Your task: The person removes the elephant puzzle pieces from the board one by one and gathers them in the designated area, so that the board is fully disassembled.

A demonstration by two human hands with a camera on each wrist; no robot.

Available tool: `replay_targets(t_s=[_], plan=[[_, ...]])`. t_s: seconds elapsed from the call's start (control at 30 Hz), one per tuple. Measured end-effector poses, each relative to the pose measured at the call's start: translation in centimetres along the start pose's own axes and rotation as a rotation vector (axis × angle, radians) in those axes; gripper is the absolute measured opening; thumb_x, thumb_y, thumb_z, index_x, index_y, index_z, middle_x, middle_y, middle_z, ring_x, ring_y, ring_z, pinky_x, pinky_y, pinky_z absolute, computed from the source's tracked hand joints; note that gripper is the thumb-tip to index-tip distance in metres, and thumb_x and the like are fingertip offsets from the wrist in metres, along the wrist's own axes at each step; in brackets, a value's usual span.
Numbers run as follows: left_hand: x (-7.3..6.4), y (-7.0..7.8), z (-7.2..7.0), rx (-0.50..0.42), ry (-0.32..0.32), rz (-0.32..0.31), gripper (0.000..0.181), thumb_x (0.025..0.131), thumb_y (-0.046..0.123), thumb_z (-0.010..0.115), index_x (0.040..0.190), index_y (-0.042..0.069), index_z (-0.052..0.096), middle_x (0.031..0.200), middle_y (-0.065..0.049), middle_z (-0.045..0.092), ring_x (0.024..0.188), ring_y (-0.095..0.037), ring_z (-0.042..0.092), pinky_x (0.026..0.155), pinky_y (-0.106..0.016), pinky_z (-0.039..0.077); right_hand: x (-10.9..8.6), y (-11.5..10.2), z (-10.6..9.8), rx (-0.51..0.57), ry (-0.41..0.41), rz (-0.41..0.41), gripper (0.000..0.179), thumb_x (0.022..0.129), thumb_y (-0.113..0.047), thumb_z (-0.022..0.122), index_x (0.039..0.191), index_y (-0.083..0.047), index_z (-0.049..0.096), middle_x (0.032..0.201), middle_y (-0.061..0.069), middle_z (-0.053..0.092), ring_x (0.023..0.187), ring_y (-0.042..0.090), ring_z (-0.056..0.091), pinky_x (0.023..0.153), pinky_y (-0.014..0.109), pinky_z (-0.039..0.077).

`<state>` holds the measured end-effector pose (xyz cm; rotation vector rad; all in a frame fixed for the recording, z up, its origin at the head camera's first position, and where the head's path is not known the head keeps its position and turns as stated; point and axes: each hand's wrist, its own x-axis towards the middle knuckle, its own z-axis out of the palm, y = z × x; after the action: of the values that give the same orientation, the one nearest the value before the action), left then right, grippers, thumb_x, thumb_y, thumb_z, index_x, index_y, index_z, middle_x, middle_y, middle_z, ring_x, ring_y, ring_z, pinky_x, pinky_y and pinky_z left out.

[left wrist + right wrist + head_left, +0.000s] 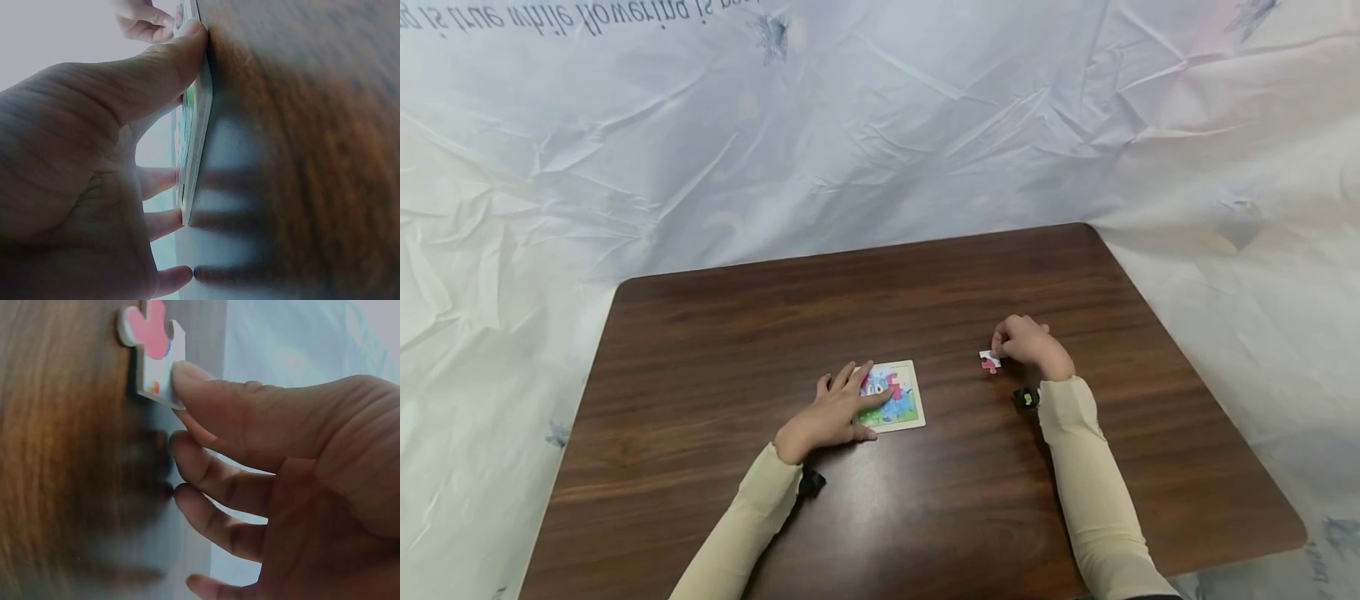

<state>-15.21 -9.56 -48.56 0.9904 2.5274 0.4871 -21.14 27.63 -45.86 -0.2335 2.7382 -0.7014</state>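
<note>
A small jigsaw puzzle board point(919, 398) with a pale frame and a colourful picture lies near the middle of the table. Across its left part spreads my left hand point(832, 418), fingers extended over the picture and the thumb at the near edge. In the left wrist view the thumb point(190, 37) lies against the frame's edge. To the right of the board, my right hand point(1028, 343) pinches a pink and white jigsaw piece point(153, 365) by one corner between thumb and index finger. That piece is close over the wood, and the other fingers curl loosely beside it.
The brown wooden table point(737, 333) has rounded corners. A pale, wrinkled printed sheet point(865, 125) hangs behind it and along its sides. Black wrist devices point(1026, 399) sit at both cuffs.
</note>
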Motion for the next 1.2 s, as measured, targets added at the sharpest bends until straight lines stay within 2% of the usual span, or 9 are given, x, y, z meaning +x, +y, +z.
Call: replay_targets(t_s=[0.1,0.33,0.6,0.67,0.77,0.87,0.97,1.2], plan=[[-0.1,0.0,0.0,-0.013,0.002,0.002,0.071,0.093,0.042,0.072,0.156,0.028,0.042,0.168,-0.017,0.005,0.152,-0.044,0.001,0.112,-0.072,0.006,0.2,-0.1,0.2,-0.021,-0.003,0.005,0.015,0.089,-0.008,0.071,0.074,-0.007,0.068,0.073,0.003,0.060,0.078,0.027,0.054,0.099,0.078,0.022],[-0.1,0.0,-0.1,-0.016,-0.004,-0.003,0.072,0.093,0.042,0.072,0.156,0.028,0.041,0.169,-0.016,0.004,0.152,-0.044,0.000,0.112,-0.072,0.005,0.2,-0.5,0.1,0.009,-0.005,0.034,0.015,0.089,-0.004,0.069,0.074,-0.006,0.067,0.073,0.004,0.061,0.078,0.028,0.055,0.101,0.083,0.011],[-0.1,0.2,-0.2,-0.014,-0.008,-0.017,0.072,0.092,0.043,0.072,0.156,0.029,0.041,0.169,-0.015,0.004,0.152,-0.043,0.000,0.112,-0.070,0.004,0.2,-0.2,-0.1,0.016,0.005,0.009,0.015,0.088,-0.005,0.072,0.074,-0.007,0.067,0.072,0.003,0.061,0.077,0.027,0.054,0.099,0.084,0.014],[-0.1,0.2,-0.2,-0.007,-0.005,-0.013,0.071,0.093,0.043,0.072,0.156,0.029,0.041,0.169,-0.015,0.004,0.152,-0.043,0.000,0.112,-0.071,0.005,0.1,0.0,-0.2,0.020,0.006,-0.008,0.015,0.089,-0.006,0.072,0.075,-0.008,0.068,0.073,0.002,0.061,0.076,0.026,0.053,0.100,0.079,0.023],[0.0,0.3,-0.3,0.001,0.007,0.001,0.070,0.094,0.041,0.071,0.156,0.029,0.041,0.168,-0.016,0.005,0.152,-0.044,0.001,0.112,-0.072,0.007,0.0,0.4,-0.4,0.042,0.029,-0.048,0.014,0.091,-0.005,0.072,0.077,-0.008,0.069,0.076,0.001,0.063,0.074,0.023,0.053,0.090,0.061,0.043],[0.1,0.3,-0.4,0.012,0.016,0.011,0.070,0.094,0.040,0.071,0.156,0.029,0.041,0.168,-0.017,0.006,0.152,-0.045,0.003,0.111,-0.073,0.008,0.0,0.5,-0.7,0.074,0.070,-0.104,0.014,0.091,-0.003,0.073,0.078,-0.007,0.070,0.078,0.002,0.066,0.073,0.021,0.053,0.074,0.043,0.045],[0.2,0.2,-0.4,0.023,0.009,0.007,0.071,0.094,0.040,0.071,0.156,0.029,0.040,0.168,-0.017,0.006,0.152,-0.045,0.003,0.111,-0.072,0.009,0.0,0.2,-0.8,0.092,0.100,-0.145,0.013,0.092,-0.006,0.074,0.080,-0.006,0.070,0.080,0.003,0.067,0.074,0.021,0.055,0.074,0.039,0.045],[-0.1,0.2,-0.1,0.024,-0.022,-0.012,0.072,0.094,0.042,0.070,0.157,0.029,0.038,0.168,-0.016,0.002,0.152,-0.043,0.000,0.113,-0.071,0.008,-0.3,-2.0,-0.5,0.126,0.133,-0.162,0.010,0.095,-0.011,0.072,0.087,-0.005,0.071,0.096,0.011,0.067,0.076,0.022,0.056,0.073,0.041,0.046]])
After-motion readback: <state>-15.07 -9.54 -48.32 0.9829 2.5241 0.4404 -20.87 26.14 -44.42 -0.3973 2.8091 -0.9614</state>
